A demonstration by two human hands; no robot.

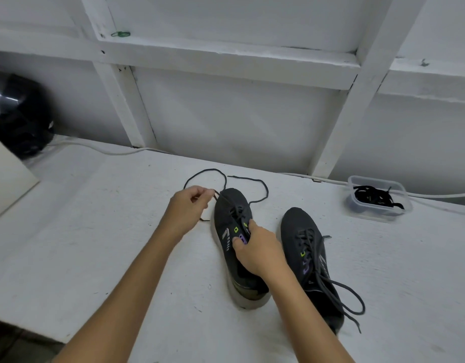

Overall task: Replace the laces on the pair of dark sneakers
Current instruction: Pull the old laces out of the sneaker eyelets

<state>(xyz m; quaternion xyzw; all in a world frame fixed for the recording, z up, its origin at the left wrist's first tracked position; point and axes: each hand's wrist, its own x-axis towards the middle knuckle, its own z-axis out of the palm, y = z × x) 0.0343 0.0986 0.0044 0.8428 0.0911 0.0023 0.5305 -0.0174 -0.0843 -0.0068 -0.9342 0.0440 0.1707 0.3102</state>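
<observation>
Step in hand: unlacing the left sneaker [232,231]; judged from the slack old lace [255,188] already drawn out past the toe.
Left sneaker position: on the white table [108,231], centre of view, sole down.
Left sneaker axis: long axis runs from the heel, near the person, to the toe, pointing away toward the wall and slightly left.
Left hand [188,205]: fingers curled, pinching a strand of the old lace just beside the toe, on its left side.
Right hand [257,248]: thumb and fingers clamped over the eyelet area and side of the left sneaker, holding it down.
Key relation: the pinched strand leads from the left hand rightward into the lower eyelets; the loose loops lie on the table beyond the toe.
Nearer hand: the left hand is nearer the free lace; the right hand is nearer the eyelets.
Next move requirement: a pull away from the eyelets, leftward and forward, with the shoe kept braced.
Right sneaker [311,263]: just beside the right forearm, laced, toe pointing away.
Replacement laces [375,196]: black, in the clear container [383,214], well apart at right.
</observation>
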